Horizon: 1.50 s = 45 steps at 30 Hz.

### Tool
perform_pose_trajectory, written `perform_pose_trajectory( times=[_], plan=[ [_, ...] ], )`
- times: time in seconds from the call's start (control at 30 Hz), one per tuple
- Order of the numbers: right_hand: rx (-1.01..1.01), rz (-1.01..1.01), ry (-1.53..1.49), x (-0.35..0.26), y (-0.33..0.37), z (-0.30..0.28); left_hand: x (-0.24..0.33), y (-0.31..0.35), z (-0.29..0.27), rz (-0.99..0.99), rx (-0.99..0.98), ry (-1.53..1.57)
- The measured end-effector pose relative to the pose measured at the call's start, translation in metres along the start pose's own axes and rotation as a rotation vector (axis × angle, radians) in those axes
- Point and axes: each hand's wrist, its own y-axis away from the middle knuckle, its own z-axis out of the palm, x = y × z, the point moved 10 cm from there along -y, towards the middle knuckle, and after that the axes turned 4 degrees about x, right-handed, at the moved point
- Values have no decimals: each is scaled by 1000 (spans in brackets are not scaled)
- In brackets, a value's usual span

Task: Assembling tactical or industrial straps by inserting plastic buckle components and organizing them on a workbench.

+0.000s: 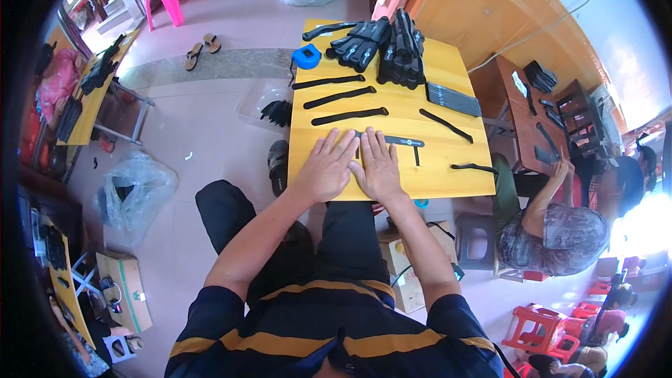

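Both palms are pressed down at the near part of a yellow table (pixel 434 185). My left hand (pixel 327 166) lies flat with fingers stretched out, its fingertips at the left end of a black strap (pixel 404 141). Beside it, thumbs close together, my right hand (pixel 380 168) also rests flat over that strap, covering part of it. The strap bears a small printed mark, and a short dark strip (pixel 417 156) sticks out below its right end. Black straps (pixel 349 116) lie in a row to the left. Two more, a slanted strap (pixel 446 126) and a curved strap (pixel 474 167), lie at right.
Bundled black straps (pixel 402 52), a stack of grey strips (pixel 453 99) and a blue roll-shaped object (pixel 306 57) sit toward the table's far side. Another person (pixel 560 231) works at a brown table (pixel 514 115) to the right. A plastic bag (pixel 136 192) lies on the floor.
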Motion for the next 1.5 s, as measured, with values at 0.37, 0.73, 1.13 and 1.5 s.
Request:
perform_pose_trajectory(
  times=[0.37, 0.73, 1.13, 1.5],
  plan=[
    [-31, -15, -28, 11, 4, -5, -3, -8, 20, -88, -120, -45],
    [-37, 185, 78, 113, 34, -32, -8, -8, 25, -129, -136, -31],
    [219, 182, 39, 87, -14, -62, -7, -3, 8, -127, 3, 6],
    [145, -21, 2, 57, -112, -23, -16, 1, -15, -170, 229, 200]
  ],
)
